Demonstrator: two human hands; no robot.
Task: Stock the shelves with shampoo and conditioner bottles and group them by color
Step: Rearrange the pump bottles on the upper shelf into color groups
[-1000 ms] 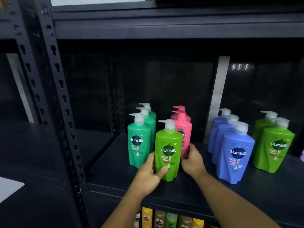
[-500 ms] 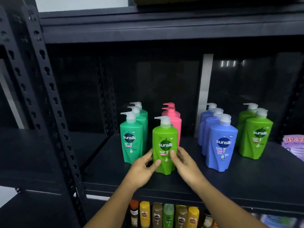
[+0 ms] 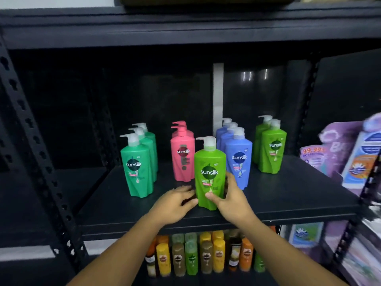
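1. Shelving unit (image 3: 31, 131): black metal, perforated uprights. Clock directions below are read across the view from the held bottle.

2. Middle shelf board (image 3: 288, 195): dark, flat; carries all pump bottles listed.

3. Purple display packs (image 3: 338, 153): at 3 o'clock, at the right end of the board; blurred, print mostly unreadable.

4. Small bottles (image 3: 206, 254): at 6 o'clock, on the shelf below; yellow, orange, green and brown, standing in close rows.

5. Blue row (image 3: 239, 162): at 1 o'clock, three bottles in file, front bottle just behind the right hand.

6. Teal row (image 3: 137, 168): at 9 o'clock, three bottles in file, well apart from the held bottle.

7. Lime row (image 3: 272, 153): at 2 o'clock, two bottles in file beyond the blue row.

8. Pink row (image 3: 182, 159): at 11 o'clock, bottles in file; count behind the front one unclear.

9. Lime bottle (image 3: 209, 174): upright near the front edge of the board, between the pink and blue rows, forward of both.

10. Right hand (image 3: 233, 199): grips the lime bottle low down; thumb across the front label, fingers wrapped round its right side.

11. Left hand (image 3: 175, 205): at 8 o'clock, fingers extended and loosely spread, tips at the bottle's lower left edge. Motion blur; contact cannot be confirmed.
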